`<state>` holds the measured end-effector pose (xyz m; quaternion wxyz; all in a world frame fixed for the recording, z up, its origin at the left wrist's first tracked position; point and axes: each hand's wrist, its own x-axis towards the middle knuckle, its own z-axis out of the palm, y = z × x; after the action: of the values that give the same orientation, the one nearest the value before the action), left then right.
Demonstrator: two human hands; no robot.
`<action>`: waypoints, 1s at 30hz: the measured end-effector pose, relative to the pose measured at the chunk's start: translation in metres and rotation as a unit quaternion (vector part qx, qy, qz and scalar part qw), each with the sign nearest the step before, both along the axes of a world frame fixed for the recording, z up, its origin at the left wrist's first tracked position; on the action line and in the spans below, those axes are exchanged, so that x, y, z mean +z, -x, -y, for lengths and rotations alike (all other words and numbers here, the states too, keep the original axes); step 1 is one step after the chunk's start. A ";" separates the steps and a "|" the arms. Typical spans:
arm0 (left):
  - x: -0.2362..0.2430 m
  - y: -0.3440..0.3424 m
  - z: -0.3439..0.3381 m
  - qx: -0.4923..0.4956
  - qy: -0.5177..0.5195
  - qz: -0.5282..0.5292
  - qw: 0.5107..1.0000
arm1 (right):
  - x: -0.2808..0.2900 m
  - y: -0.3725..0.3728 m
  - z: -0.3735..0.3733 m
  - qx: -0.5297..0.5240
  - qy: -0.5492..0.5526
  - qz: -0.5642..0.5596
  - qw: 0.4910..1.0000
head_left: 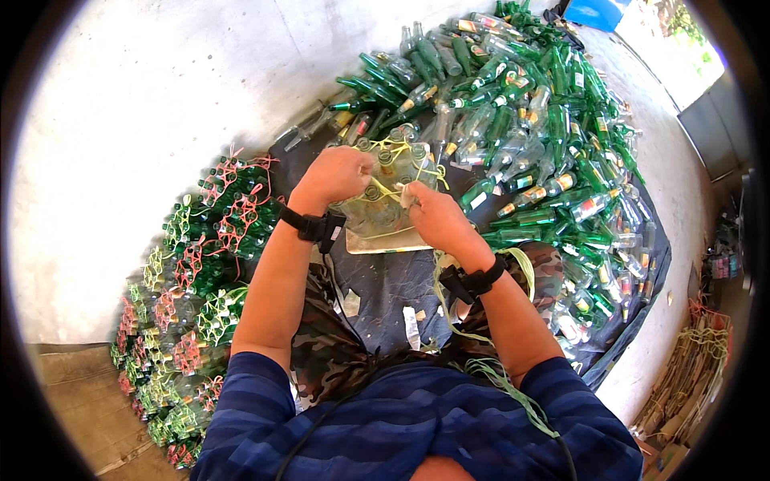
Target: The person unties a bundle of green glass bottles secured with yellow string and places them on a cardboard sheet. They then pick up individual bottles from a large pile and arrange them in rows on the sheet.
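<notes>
A cluster of clear glass bottles (369, 212) stands on a pale board (387, 245) in front of me, with yellow string (387, 144) wound among the necks. My left hand (341, 175) is closed at the cluster's left side, gripping the string. My right hand (427, 210) pinches the string at the right side, near a bottle neck. Both wrists wear black straps. More pale green twine (525, 272) hangs by my right forearm and across my lap.
Loose green and clear bottles (553, 120) are heaped behind and right, on a dark sheet (373, 289). Bottle bundles (233, 208) tied with pink and yellow string are stacked left against the white wall. Flattened cardboard (682, 373) lies at far right; a blue container (593, 12) stands behind.
</notes>
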<state>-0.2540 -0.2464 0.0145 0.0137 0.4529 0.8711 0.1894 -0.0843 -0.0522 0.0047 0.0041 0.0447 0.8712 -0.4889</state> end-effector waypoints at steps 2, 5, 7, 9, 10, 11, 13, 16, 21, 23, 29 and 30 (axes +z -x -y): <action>0.002 -0.002 -0.005 0.009 0.002 0.009 1.000 | 0.004 0.000 -0.002 0.001 0.015 0.004 1.000; 0.008 -0.003 -0.014 0.021 0.007 0.002 1.000 | 0.006 -0.002 -0.006 0.020 -0.012 0.006 1.000; 0.010 -0.004 -0.017 0.028 0.009 -0.005 1.000 | 0.001 -0.003 -0.008 0.039 -0.046 -0.002 0.998; 0.011 -0.003 -0.017 0.033 0.010 -0.007 0.999 | -0.003 -0.004 -0.006 0.045 -0.047 -0.005 0.998; 0.011 -0.003 -0.017 0.032 0.007 -0.012 0.999 | -0.005 -0.004 -0.005 0.048 -0.048 -0.006 0.998; 0.012 -0.003 -0.018 0.032 0.004 -0.017 0.999 | -0.006 -0.003 -0.005 0.049 -0.045 -0.007 0.998; 0.010 -0.001 -0.017 0.028 -0.011 -0.024 0.999 | -0.007 -0.002 -0.003 0.052 -0.040 -0.008 0.998; 0.007 0.003 -0.016 0.020 -0.041 -0.032 0.998 | -0.007 -0.001 -0.001 0.049 -0.050 -0.005 0.998; 0.003 0.009 -0.014 0.009 -0.074 -0.059 0.995 | -0.021 0.004 0.005 0.056 -0.058 -0.012 0.997; 0.000 0.010 -0.017 0.016 -0.099 -0.097 0.990 | -0.020 0.004 0.008 0.059 -0.067 -0.014 0.996; 0.003 0.010 -0.031 0.040 -0.126 -0.155 0.979 | -0.024 0.007 0.013 0.060 -0.084 -0.028 0.994; 0.003 0.012 -0.033 0.037 -0.134 -0.153 0.978 | -0.022 0.007 0.013 0.063 -0.083 -0.019 0.994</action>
<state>-0.2659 -0.2131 0.0172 -0.1876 0.4420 0.8457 0.2328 -0.0911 -0.0651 -0.0168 0.0145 -0.0194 0.9098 -0.4143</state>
